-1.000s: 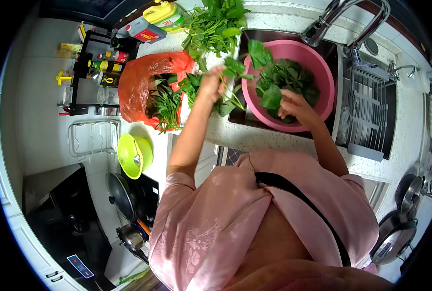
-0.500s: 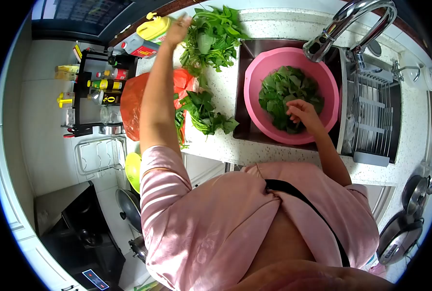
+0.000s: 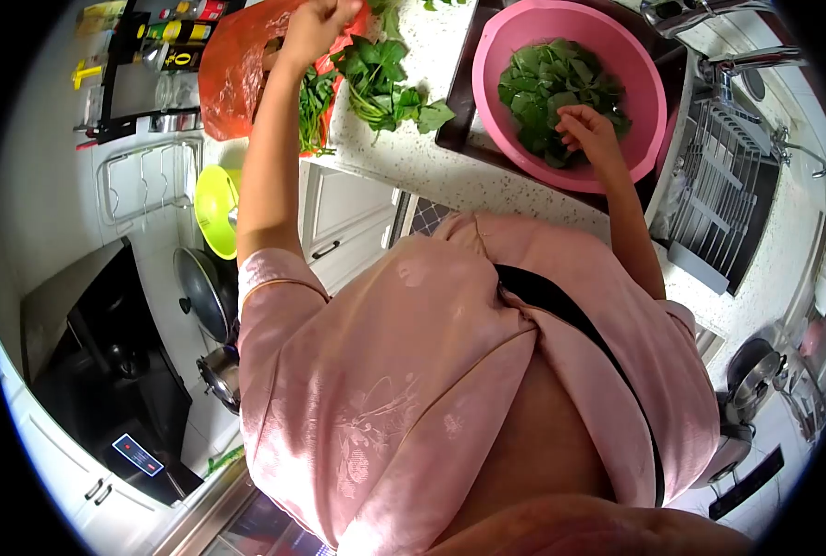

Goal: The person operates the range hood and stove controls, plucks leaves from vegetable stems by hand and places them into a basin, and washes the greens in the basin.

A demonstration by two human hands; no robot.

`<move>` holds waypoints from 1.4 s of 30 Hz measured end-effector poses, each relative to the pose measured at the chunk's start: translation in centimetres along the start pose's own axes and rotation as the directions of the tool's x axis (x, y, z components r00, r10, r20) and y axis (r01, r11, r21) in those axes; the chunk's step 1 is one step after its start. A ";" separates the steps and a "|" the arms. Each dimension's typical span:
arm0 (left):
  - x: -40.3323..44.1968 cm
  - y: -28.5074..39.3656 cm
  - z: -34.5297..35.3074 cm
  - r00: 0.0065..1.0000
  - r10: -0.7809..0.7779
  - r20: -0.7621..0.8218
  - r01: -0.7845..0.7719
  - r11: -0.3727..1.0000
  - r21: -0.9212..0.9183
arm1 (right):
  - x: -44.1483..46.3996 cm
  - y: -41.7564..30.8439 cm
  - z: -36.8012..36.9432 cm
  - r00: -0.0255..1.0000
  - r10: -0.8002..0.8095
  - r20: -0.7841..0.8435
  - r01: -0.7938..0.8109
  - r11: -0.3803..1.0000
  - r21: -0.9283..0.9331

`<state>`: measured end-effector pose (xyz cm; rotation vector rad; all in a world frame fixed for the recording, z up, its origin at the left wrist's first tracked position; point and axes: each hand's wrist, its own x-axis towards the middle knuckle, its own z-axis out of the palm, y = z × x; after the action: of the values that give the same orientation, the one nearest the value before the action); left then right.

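Note:
Near the top edge, my left hand [image 3: 317, 30] is over the red plastic bag [image 3: 232, 79], its fingers curled; whatever they may hold is too small to make out. Green leafy stems [image 3: 311, 111] stick out of the bag, and a leafy bunch [image 3: 381, 88] lies beside it on the counter. My right hand [image 3: 587, 132] is above the leaves [image 3: 557, 83] in the pink basin [image 3: 649, 93]. Its fingers are bent and curled, and I cannot make out anything between them. The basin stands in the dark sink [image 3: 454, 127].
A metal faucet [image 3: 747, 61] rises beyond the basin. To the right is a dish rack [image 3: 717, 204]. On the left are a lime-green bowl [image 3: 216, 211], a lidded pan [image 3: 202, 292], a wire rack [image 3: 150, 182] and a shelf with bottles [image 3: 179, 32].
The view has tilted down and shifted. My left hand has gone from the leafy stems it held, past the pile at the top, to over the red bag. My right hand stays above the basin.

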<state>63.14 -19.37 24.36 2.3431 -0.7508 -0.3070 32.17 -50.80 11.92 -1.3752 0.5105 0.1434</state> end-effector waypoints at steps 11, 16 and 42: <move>-13.1 -3.5 9.0 0.823 -0.567 -0.044 0.557 0.788 0.261 | -2.0 1.3 1.9 0.998 -0.041 0.053 0.044 0.998 -0.046; -12.3 -5.5 12.8 0.736 -0.596 -0.321 0.650 0.755 0.087 | -2.8 2.0 1.4 1.000 -0.019 0.024 0.020 0.999 -0.047; -13.3 -2.2 4.8 0.638 -0.468 -0.611 0.079 0.829 -0.553 | -2.6 2.4 1.7 0.996 -0.035 0.076 0.048 0.985 -0.167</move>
<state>51.46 -12.61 19.59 1.8315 0.1120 0.3009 29.39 -48.22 11.05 -1.5394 0.4159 0.2059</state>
